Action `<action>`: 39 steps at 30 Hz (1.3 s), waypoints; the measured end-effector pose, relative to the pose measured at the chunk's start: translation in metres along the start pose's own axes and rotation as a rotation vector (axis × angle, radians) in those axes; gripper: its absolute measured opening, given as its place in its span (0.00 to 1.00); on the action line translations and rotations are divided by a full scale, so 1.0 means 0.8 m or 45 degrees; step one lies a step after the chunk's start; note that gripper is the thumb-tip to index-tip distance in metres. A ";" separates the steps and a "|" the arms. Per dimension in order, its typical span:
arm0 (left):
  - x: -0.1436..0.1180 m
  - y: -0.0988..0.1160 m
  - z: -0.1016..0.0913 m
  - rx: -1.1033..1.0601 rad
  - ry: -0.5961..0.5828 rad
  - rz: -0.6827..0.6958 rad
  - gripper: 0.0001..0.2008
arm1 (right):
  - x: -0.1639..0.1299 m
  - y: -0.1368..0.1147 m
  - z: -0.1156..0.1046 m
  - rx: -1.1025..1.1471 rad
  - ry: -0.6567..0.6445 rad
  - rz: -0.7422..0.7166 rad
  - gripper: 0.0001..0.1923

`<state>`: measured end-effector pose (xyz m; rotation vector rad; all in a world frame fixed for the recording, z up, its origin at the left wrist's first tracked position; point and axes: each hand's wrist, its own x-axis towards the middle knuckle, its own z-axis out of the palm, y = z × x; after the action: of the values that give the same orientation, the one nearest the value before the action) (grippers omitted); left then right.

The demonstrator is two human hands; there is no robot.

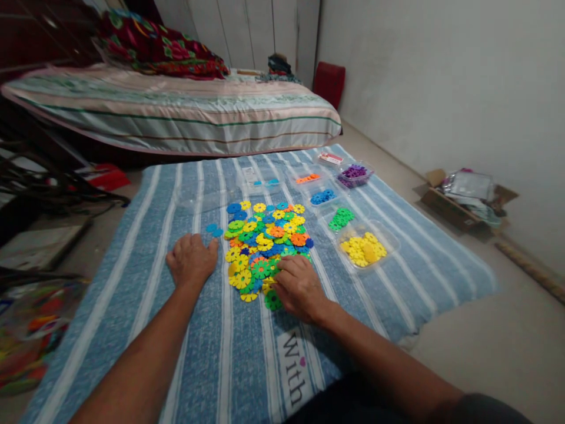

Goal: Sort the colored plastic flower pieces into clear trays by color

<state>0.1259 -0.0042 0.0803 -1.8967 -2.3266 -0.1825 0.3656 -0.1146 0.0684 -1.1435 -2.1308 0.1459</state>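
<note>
A heap of flat plastic snowflake discs [265, 241] in yellow, green, blue and orange lies on a blue striped mat [185, 330]. My right hand [299, 288] rests palm down on the near edge of the heap, fingers curled over green and yellow discs; whether it grips one is hidden. My left hand [191, 259] lies flat on the mat just left of the heap, fingers loosely together, holding nothing. Two loose blue discs [214, 229] sit beyond its fingertips.
Clear plastic tubs line the mat's right side: yellow discs [364, 249], green [341, 218], blue [323, 196], orange [308, 178], purple [354, 174]. A bed [176, 112] stands behind. A cardboard box [463, 200] sits by the right wall, and clutter lies at the left.
</note>
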 end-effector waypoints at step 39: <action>0.006 -0.012 0.009 -0.081 0.036 0.024 0.24 | -0.048 0.147 -0.142 -0.477 0.562 0.459 0.14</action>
<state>0.1153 -0.0004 0.0737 -1.9308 -2.3103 -0.2830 0.5319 -0.0980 0.0859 -1.6022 -1.5856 -0.3303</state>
